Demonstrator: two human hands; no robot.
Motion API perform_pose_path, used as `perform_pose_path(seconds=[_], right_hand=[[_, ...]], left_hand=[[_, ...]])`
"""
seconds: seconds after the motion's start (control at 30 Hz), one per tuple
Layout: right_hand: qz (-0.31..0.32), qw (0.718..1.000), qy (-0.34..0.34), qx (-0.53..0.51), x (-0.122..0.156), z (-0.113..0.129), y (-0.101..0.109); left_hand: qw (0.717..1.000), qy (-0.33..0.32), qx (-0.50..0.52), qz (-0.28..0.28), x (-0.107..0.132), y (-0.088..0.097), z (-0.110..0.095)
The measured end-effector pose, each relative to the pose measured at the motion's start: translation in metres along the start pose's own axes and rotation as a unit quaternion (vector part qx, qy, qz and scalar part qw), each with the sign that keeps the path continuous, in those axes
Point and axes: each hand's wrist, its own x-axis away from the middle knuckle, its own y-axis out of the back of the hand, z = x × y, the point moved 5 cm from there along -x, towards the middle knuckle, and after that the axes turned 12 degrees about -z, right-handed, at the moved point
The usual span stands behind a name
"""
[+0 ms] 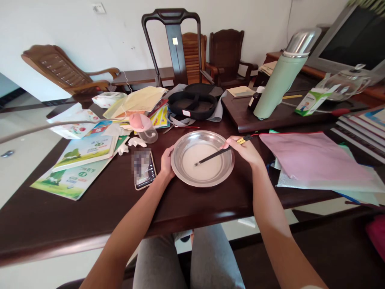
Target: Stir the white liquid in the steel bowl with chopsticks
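Note:
A round metal bowl (pixel 224 173) stands on the dark wooden table (pixel 192 208) in front of me, with a whitish liquid or paste (pixel 207 168) in it. My left hand (pixel 167 161) grips the bowl's left rim. Between the fingers of my right hand (pixel 245 149) is a pair of black chopsticks (pixel 214 155) with gold bands near the upper end. Their tips reach down into the white contents near the middle of the bowl. Left of my left hand lies a phone (pixel 144 170) with its screen lit.
Left are booklets (pixel 87 154), small white figurines (pixel 137 141) and a pink-lidded clear cup (pixel 148 133). Behind the bowl sits a black case (pixel 195 105). A green thermos (pixel 279 80) stands at the back right, near a small box (pixel 312 102). Right lies a pink pouch (pixel 313 154).

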Motion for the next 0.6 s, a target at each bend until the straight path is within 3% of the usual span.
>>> perform_pose_path(seconds=[0.2, 0.37, 0.43, 0.6], right_hand=[[-0.111, 0.994, 0.008, -0.013, -0.001, -0.003, 0.02], [0.001, 1.0, -0.008, -0.005, 0.002, -0.001, 0.002], [0.01, 1.0, -0.002, 0.005, 0.001, -0.001, -0.001], [-0.111, 0.994, 0.003, -0.004, -0.002, -0.003, 0.019]], left_hand=[[1.0, 0.001, -0.002, 0.005, 0.0, 0.0, 0.0], [1.0, -0.006, -0.001, 0.012, -0.001, 0.0, 0.0], [1.0, -0.008, -0.001, 0.017, -0.001, 0.0, 0.0], [1.0, -0.003, -0.003, 0.026, -0.003, 0.0, 0.001]])
